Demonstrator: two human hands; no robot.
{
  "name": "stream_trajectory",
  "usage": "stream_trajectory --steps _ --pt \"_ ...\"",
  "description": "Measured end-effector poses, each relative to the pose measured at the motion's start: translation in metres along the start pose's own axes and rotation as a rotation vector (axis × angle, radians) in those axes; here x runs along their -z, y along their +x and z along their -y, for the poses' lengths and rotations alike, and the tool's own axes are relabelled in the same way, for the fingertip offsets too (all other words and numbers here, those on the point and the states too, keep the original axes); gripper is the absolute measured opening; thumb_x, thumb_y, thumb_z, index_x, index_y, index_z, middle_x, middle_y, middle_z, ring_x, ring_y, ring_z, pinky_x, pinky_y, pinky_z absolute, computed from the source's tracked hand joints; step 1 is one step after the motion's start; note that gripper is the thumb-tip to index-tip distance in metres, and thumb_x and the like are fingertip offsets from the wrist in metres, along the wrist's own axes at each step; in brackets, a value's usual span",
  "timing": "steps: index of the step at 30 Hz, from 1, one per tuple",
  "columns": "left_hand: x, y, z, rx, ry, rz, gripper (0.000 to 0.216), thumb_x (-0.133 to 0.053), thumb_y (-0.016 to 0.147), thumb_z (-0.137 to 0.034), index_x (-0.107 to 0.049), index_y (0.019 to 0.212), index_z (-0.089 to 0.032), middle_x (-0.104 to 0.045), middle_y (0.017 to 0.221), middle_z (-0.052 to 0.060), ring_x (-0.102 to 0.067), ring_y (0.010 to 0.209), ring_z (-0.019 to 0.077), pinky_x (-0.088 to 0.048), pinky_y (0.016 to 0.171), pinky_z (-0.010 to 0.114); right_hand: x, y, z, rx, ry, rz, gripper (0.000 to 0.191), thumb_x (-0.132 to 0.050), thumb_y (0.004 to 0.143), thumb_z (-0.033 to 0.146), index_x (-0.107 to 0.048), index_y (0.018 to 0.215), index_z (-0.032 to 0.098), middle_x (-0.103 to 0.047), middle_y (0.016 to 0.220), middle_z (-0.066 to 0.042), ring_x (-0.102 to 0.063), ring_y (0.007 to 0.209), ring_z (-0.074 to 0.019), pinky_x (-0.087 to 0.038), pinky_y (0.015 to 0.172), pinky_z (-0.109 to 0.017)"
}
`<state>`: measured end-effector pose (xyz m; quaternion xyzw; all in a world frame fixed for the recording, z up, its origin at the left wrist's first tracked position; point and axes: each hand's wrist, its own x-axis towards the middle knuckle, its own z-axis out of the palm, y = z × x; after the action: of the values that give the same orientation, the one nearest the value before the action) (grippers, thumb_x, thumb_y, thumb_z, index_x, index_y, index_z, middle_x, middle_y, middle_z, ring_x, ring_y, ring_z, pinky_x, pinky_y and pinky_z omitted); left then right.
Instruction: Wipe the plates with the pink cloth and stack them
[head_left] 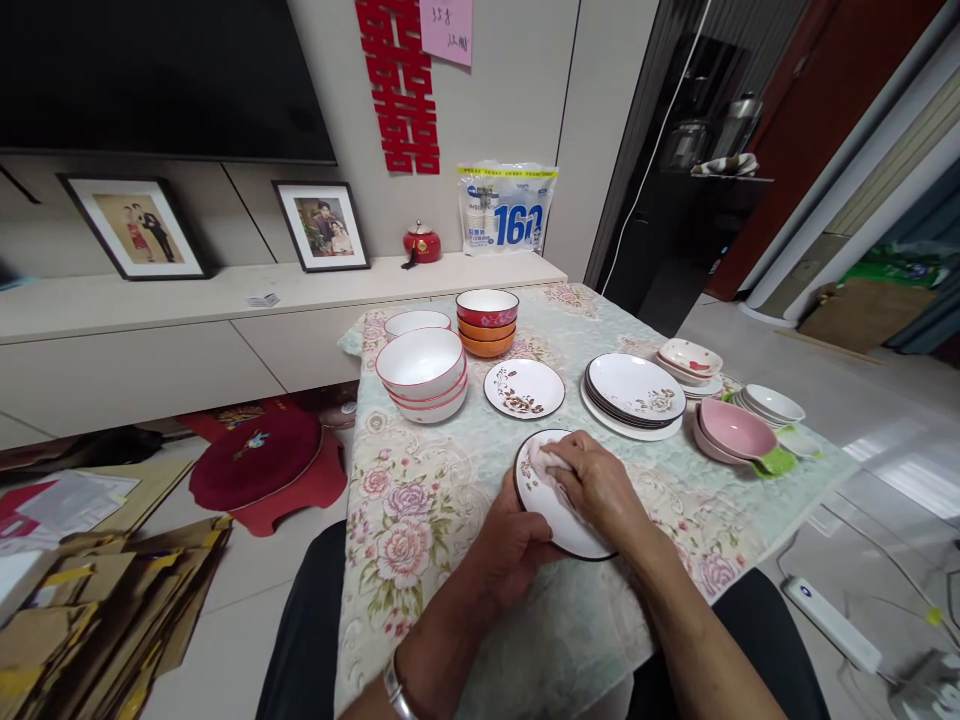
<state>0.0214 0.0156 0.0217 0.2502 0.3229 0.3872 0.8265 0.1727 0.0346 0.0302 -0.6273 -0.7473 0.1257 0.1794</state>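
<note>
A white plate (577,525) with a dark rim and brown flower print is tilted up above the table's near part. My left hand (517,535) grips its lower left edge, thumb over the face. In my right hand (596,480) a bunched white cloth or tissue (546,462) is pressed against the plate's upper face; fingers partly cover it. A similar flowered plate (524,389) lies flat just beyond. Farther right is a stack of dark-rimmed plates (636,385) on a white plate.
White red-rimmed bowls (421,365) and a red and orange bowl stack (487,322) stand at the back left. Pink bowls (739,430), small white bowls (772,402) and heart-patterned dishes (690,358) sit right. A flowered cloth (409,540) covers the table; a red stool (259,455) stands left.
</note>
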Motion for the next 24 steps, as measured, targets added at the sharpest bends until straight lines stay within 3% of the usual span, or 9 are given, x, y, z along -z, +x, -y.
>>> stream_trajectory --steps 4,7,10,14,16,20,24 --pt "-0.001 0.000 -0.001 0.017 -0.020 -0.032 0.093 -0.054 0.045 0.000 -0.042 0.135 -0.022 -0.064 0.121 0.009 -0.063 0.097 0.0263 -0.057 0.073 0.039 0.014 -0.003 -0.004 -0.294 -0.350 0.062 0.025 -0.047 0.097 0.020 -0.069 0.105 0.016 -0.061 0.099 -0.011 -0.064 0.084 -0.0232 -0.038 0.065 -0.030" --pt "-0.001 0.001 0.001 0.007 -0.015 -0.029 0.090 -0.052 0.045 0.000 -0.044 0.132 -0.022 -0.064 0.120 0.009 -0.063 0.097 0.0267 -0.056 0.072 0.038 0.023 -0.014 0.007 -0.347 -0.452 0.152 0.024 -0.046 0.096 0.020 -0.069 0.100 0.014 -0.062 0.096 -0.013 -0.064 0.075 -0.0228 -0.034 0.060 -0.030" --pt "-0.001 0.001 0.002 -0.014 -0.020 0.001 0.088 -0.052 0.045 0.000 -0.045 0.130 -0.022 -0.066 0.111 0.007 -0.064 0.091 0.0253 -0.056 0.069 0.036 0.020 -0.018 0.019 -0.167 -0.329 0.181 0.019 -0.051 0.092 0.015 -0.069 0.093 0.016 -0.062 0.093 -0.010 -0.063 0.075 -0.0205 -0.036 0.063 -0.030" --pt "-0.001 0.001 0.002 -0.018 0.009 -0.003 0.085 -0.052 0.047 0.000 -0.045 0.129 -0.022 -0.063 0.094 0.003 -0.061 0.082 0.0213 -0.055 0.066 0.034 0.002 -0.004 0.016 0.180 0.008 0.053 0.027 -0.055 0.086 0.004 -0.070 0.101 0.022 -0.064 0.101 -0.005 -0.059 0.095 -0.0188 -0.042 0.079 -0.027" --pt "0.000 0.001 0.003 -0.011 0.024 -0.018 0.090 -0.053 0.047 -0.001 -0.043 0.133 -0.023 -0.063 0.096 0.003 -0.060 0.082 0.0206 -0.056 0.068 0.036 -0.004 0.005 0.006 0.195 0.055 -0.025 0.032 -0.056 0.088 0.006 -0.069 0.112 0.023 -0.065 0.108 -0.006 -0.057 0.103 -0.0199 -0.043 0.086 -0.028" --pt "0.001 0.000 0.003 0.001 0.010 -0.031 0.096 -0.053 0.046 -0.002 -0.040 0.138 -0.025 -0.064 0.112 0.007 -0.061 0.090 0.0240 -0.057 0.070 0.039 -0.003 0.012 -0.012 -0.030 -0.111 -0.121 0.030 -0.053 0.093 0.014 -0.070 0.117 0.022 -0.064 0.109 -0.009 -0.059 0.101 -0.0219 -0.043 0.081 -0.029" --pt "0.000 0.000 0.003 0.000 -0.015 -0.032 0.096 -0.053 0.045 -0.001 -0.042 0.137 -0.024 -0.063 0.123 0.009 -0.062 0.100 0.0283 -0.058 0.073 0.040 0.010 0.003 -0.014 -0.284 -0.373 -0.051 0.025 -0.049 0.095 0.019 -0.069 0.110 0.020 -0.063 0.105 -0.010 -0.064 0.086 -0.0226 -0.037 0.065 -0.030"
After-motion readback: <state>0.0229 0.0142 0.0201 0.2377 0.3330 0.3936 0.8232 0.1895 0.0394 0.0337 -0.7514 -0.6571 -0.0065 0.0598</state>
